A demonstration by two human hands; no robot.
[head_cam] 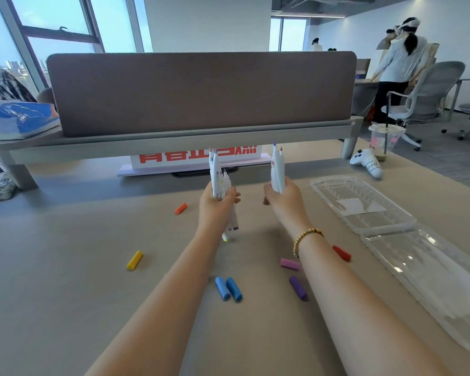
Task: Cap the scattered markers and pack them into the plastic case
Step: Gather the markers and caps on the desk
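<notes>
Both grips closed on upright uncapped markers, left hand [218, 204] one bundle [219, 177], right hand [281, 202] another [277, 169], tips up probably for capping; caps [228, 288] loose on worktop [65, 308], open plastic case [364, 204] right.

Plastic case [364, 204] clear, glossy, ribbed inside; its lid [432, 280] same shiny transparent plastic. Markers [217, 180] smooth white plastic barrels. Loose caps [223, 287] matt coloured plastic. Table [92, 280] matt beige, smooth. Divider [201, 90] grey-brown cloth, felt-like
</notes>
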